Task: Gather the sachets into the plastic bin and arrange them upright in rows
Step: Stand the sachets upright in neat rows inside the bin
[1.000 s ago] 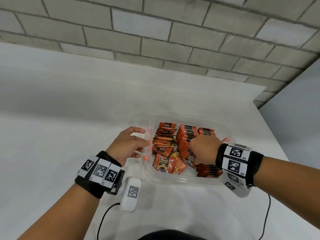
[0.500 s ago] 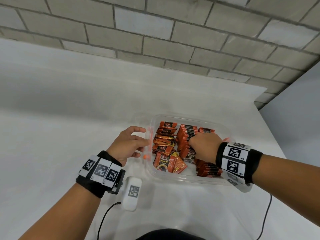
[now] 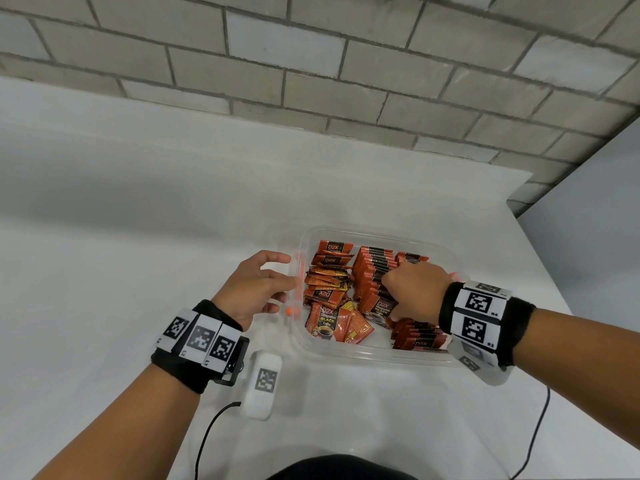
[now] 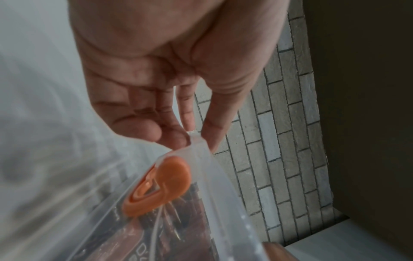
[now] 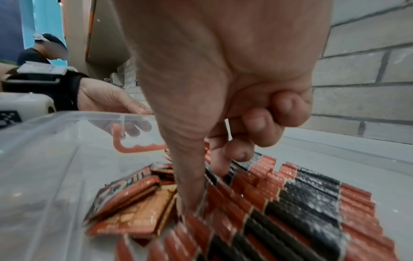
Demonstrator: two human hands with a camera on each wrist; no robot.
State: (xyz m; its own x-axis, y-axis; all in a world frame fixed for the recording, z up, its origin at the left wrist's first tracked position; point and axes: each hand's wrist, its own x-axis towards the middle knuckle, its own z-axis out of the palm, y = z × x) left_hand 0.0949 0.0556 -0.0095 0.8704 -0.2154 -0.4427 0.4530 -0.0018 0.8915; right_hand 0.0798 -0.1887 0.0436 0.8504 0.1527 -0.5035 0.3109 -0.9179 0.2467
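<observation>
Mostly gathered already: every coffee sachet in view lies inside the clear plastic bin [image 3: 372, 351]. Its middle row [image 3: 372, 271] stands upright; the left pile [image 3: 329, 289] still lies flat. The right hand [image 3: 414, 289] pinches into that row, while the left hand [image 3: 254, 289] grips the bin's left rim.

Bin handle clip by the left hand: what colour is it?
Orange, on the clear plastic bin's handle clip; the left wrist view shows it best.
</observation>
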